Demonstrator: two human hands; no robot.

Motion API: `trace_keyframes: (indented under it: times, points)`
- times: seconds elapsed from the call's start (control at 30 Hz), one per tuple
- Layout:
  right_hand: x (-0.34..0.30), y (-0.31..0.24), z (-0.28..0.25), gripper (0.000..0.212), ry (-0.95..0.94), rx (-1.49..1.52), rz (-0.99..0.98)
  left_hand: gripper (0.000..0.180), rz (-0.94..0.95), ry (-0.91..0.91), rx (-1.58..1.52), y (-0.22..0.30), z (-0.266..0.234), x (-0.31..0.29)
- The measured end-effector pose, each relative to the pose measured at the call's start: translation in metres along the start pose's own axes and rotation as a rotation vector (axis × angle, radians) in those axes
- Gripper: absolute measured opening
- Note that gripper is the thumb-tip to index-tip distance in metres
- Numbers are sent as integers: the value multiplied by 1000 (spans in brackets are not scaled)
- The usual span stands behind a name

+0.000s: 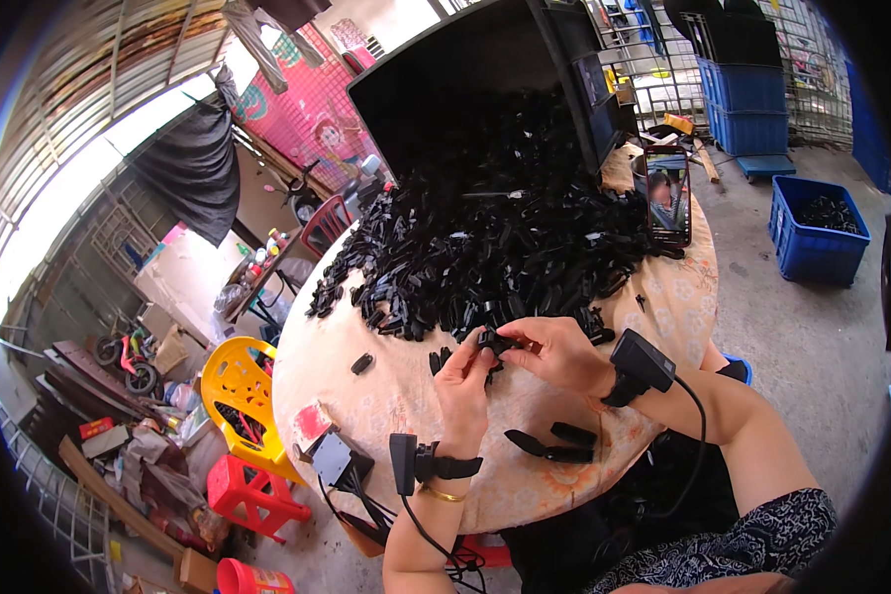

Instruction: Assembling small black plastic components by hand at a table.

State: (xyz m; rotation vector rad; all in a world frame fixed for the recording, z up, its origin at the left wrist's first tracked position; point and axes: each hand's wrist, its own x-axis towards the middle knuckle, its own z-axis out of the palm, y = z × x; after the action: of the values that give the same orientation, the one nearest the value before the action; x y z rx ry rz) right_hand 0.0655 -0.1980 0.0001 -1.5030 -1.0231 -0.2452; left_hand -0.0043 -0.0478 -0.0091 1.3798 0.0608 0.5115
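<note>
Left hand (459, 382) and right hand (564, 353) pinch one black plastic piece (495, 341) beside the parts pile (505, 243), apparently for steadiness.

You have bright daylight on the round table (391, 396), with blown-out glare well to its left. Highlights glint on the black pieces (505, 247) atop it; the box (445, 109) behind it is dim inside. Far around it, your fisheye view bends and blackens.

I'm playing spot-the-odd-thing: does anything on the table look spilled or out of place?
Yes, the big black pile spreads from a large black container across the tablecloth, so it looks spilled. One small black piece lies alone on the left.
</note>
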Motion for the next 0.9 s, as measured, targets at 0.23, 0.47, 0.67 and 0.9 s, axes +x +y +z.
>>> trace_keyframes:
  times: [0.23, 0.47, 0.67, 0.9]
  points:
    - [0, 6, 4, 26, 34, -167, -123, 32, -59, 34, -82, -2, 5, -2]
    - [-2, 3, 1, 27, -23, -268, -192, 27, -42, -6, -84, 1, 4, -1]
    - [2, 10, -3, 35, -193, -94, 48, 25, -48, -164, -81, 9, -6, 2]
    - [-1, 6, -1, 36, -188, -150, -79, 23, 26, -240, 63, 18, -8, -2]
